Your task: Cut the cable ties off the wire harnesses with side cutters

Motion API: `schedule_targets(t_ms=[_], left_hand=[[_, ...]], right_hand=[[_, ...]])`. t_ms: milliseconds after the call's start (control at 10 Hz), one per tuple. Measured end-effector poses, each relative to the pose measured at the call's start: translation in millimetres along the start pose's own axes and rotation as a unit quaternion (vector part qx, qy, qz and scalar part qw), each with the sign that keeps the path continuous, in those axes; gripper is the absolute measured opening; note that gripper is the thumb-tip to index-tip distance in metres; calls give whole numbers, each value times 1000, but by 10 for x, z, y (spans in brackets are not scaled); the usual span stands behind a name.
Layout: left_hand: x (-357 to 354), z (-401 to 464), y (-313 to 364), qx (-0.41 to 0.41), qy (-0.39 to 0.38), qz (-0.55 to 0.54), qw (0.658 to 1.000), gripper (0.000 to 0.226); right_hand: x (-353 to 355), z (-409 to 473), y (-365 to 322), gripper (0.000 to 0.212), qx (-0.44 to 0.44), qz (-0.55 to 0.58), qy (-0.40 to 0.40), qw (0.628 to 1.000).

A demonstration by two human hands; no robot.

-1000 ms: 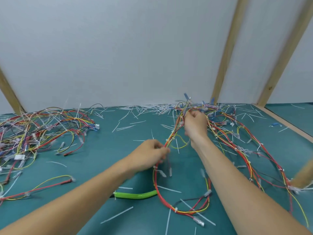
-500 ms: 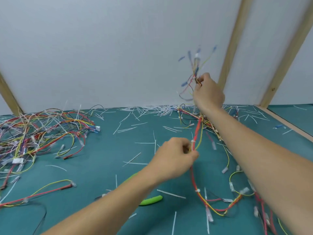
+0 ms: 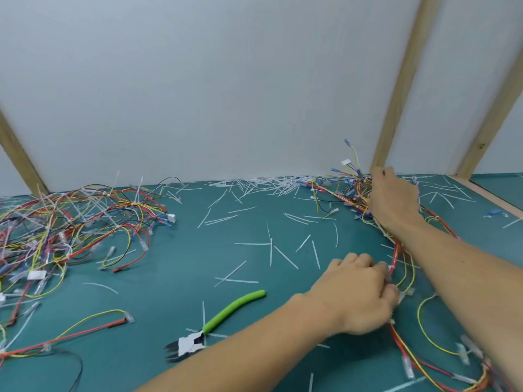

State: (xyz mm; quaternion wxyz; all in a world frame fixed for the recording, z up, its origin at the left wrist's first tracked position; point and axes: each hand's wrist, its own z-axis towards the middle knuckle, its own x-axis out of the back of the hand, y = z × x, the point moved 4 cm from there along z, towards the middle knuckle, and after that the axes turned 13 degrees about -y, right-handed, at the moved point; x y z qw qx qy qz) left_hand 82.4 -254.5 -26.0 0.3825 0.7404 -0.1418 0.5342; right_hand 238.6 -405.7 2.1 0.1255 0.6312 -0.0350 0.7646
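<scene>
left hand [image 3: 357, 298] fingers curled round the harness [image 3: 396, 257], right hand [image 3: 393, 198] gripping its far end, cutters [image 3: 218, 323] lying loose left of the fingers

Both hands hold one wire harness [image 3: 396, 256] at the table's [image 3: 175, 264] right: the right hand [image 3: 393, 199] far, the left hand [image 3: 359, 298] near. Green-handled side cutters [image 3: 215, 323] lie left of the left hand, and a tangled harness pile [image 3: 70, 230] sits far left.

Just a teal mat [image 3: 181, 278] on the bench, plain white wall panel [image 3: 198, 80] behind it, and bare wooden struts [image 3: 402, 80] leaning up it.
</scene>
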Motion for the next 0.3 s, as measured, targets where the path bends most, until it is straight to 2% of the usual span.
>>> schedule_targets(t_ms=[100, 200, 300], left_hand=[[199, -269, -191, 24, 56, 31, 998, 37], [368, -634, -431, 40, 124, 9, 991, 37], [486, -1097, -752, 73, 176, -29, 981, 31]], right_hand=[[-30, 24, -114, 36, -5, -66, -63, 996], [-61, 8, -167, 36, -23, -116, -161, 980], [101, 0, -300, 59, -43, -93, -152, 983]])
